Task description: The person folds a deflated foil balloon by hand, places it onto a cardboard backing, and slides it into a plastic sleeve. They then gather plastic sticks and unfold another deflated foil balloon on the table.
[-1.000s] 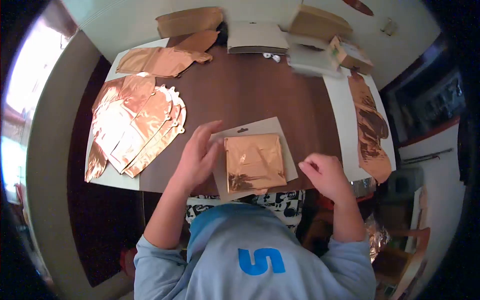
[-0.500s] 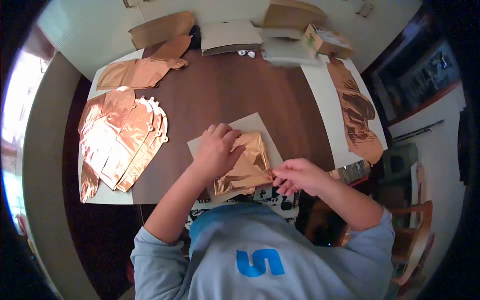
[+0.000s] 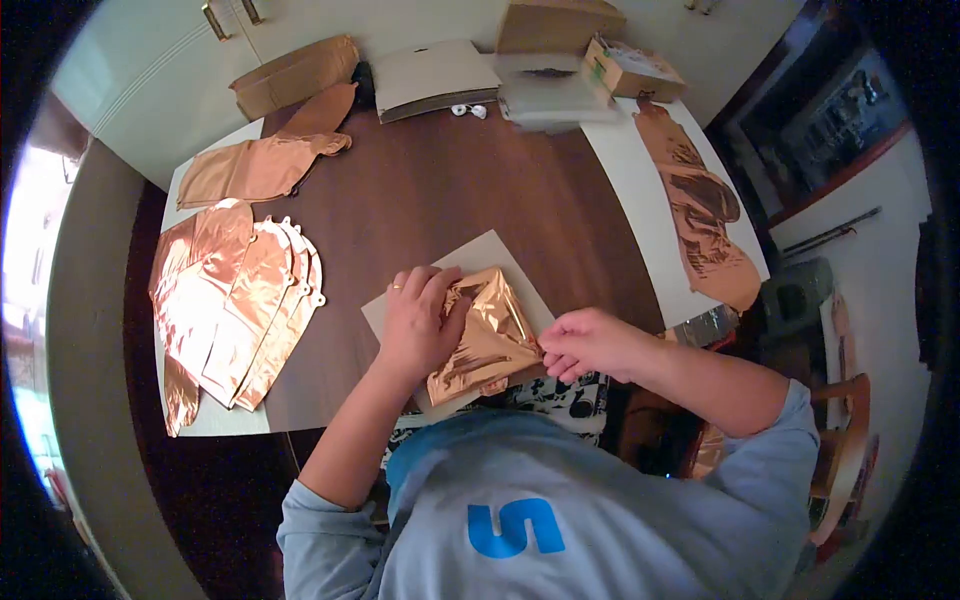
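Note:
A folded foil balloon, shiny copper-gold and creased, lies on a pale square cardboard sheet at the near edge of the table. My left hand rests across its left side, fingers stretched over the foil and the thumb along it. At the lower right corner, my right hand pinches the foil's edge between thumb and forefinger, the other fingers loosely curled. Part of the balloon's left side is hidden under my left hand.
Several flat copper foil balloons overlap at the left, with more foil behind them. Another long foil balloon lies along the right edge. At the back are stacked cardboard sheets, clear plastic packaging and a small box.
The view has shifted slightly. My right hand has closed in on the balloon's corner, and the foil's surface looks more wrinkled. My left hand stays on the left side.

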